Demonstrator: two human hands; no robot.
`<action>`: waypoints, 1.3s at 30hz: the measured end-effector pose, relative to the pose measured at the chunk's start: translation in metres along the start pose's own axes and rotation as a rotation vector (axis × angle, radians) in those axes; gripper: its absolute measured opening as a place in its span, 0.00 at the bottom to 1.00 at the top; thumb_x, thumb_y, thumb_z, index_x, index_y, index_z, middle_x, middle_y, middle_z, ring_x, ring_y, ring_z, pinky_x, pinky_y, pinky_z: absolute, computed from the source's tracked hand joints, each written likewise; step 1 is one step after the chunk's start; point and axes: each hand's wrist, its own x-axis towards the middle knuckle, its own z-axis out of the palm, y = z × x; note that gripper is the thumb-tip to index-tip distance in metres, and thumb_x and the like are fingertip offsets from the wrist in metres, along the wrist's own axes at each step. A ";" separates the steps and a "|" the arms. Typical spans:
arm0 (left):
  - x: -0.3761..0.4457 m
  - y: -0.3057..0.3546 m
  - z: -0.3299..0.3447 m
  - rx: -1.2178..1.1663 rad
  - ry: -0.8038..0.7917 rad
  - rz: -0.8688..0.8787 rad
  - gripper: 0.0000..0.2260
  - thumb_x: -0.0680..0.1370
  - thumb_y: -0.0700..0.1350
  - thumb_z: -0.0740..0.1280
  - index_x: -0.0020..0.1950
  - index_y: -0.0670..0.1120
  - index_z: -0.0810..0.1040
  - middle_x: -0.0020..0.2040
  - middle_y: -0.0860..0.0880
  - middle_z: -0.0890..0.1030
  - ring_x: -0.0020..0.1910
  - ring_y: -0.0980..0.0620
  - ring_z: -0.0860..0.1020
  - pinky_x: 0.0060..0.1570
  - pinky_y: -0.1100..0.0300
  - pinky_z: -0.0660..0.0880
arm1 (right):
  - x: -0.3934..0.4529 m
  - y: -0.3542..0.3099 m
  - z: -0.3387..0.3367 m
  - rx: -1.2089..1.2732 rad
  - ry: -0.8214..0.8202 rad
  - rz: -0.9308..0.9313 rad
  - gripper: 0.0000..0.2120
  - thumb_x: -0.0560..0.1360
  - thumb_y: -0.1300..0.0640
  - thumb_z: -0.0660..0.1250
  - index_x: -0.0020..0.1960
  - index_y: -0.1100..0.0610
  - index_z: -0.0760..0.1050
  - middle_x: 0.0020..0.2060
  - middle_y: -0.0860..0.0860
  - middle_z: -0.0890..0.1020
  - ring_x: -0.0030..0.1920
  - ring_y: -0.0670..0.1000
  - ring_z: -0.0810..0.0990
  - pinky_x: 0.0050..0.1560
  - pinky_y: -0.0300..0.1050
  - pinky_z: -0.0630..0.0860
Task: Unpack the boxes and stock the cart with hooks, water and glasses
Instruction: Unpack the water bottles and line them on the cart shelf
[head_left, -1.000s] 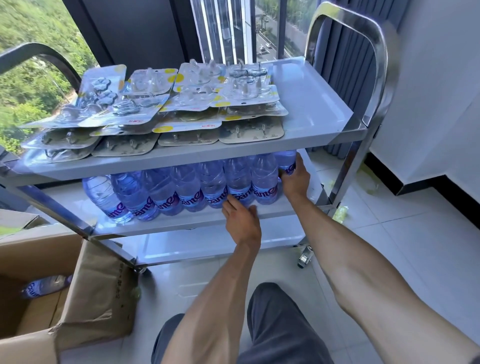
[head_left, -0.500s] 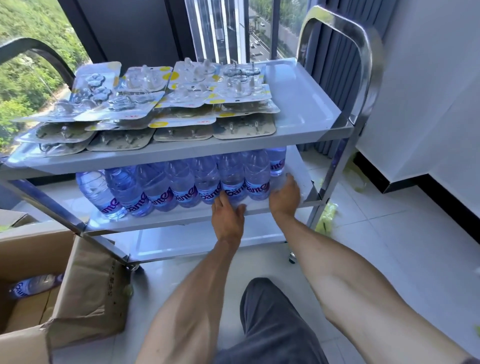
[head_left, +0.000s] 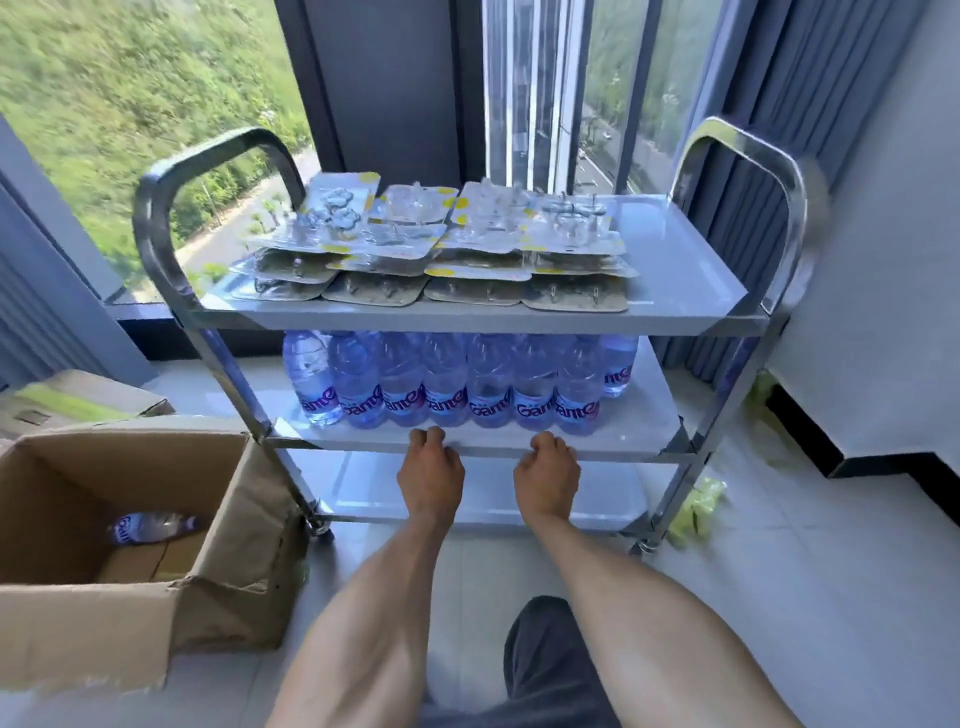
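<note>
The cart (head_left: 675, 312) stands straight ahead of me, hook packs (head_left: 431, 249) on top, water bottles (head_left: 457, 384) upright in a row on the middle shelf. One bottle (head_left: 150, 526) lies on its side in the box (head_left: 156, 613), down to my left, nearer my left grip (head_left: 430, 470). Both grips, the right (head_left: 546, 473) too, curl over the middle shelf's front edge, holding nothing else.

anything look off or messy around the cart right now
One water bottle still lies on its side in the open cardboard box, apart from the upright bottles on the middle shelf. Crumpled yellow-green plastic litters the floor by the cart's right legs. The hook packs overlap unevenly.
</note>
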 end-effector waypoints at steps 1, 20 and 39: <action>0.001 -0.006 -0.009 0.022 0.001 0.002 0.07 0.79 0.41 0.61 0.56 0.43 0.75 0.56 0.44 0.75 0.48 0.40 0.78 0.42 0.52 0.72 | -0.005 -0.005 0.006 0.011 -0.055 -0.054 0.08 0.74 0.65 0.63 0.52 0.60 0.75 0.50 0.56 0.80 0.53 0.58 0.75 0.50 0.50 0.71; 0.052 -0.288 -0.167 0.239 0.035 -0.772 0.16 0.76 0.41 0.61 0.63 0.43 0.74 0.61 0.41 0.76 0.62 0.42 0.75 0.60 0.52 0.72 | -0.090 -0.256 0.194 0.104 -0.744 -0.638 0.09 0.72 0.65 0.60 0.46 0.60 0.78 0.44 0.59 0.82 0.47 0.61 0.79 0.47 0.51 0.76; 0.169 -0.497 -0.201 0.146 -0.227 -1.043 0.15 0.79 0.45 0.60 0.65 0.44 0.72 0.63 0.41 0.75 0.63 0.40 0.75 0.61 0.52 0.72 | -0.109 -0.397 0.421 -0.460 -1.165 -0.453 0.15 0.72 0.59 0.61 0.59 0.57 0.73 0.56 0.58 0.74 0.59 0.60 0.74 0.59 0.50 0.74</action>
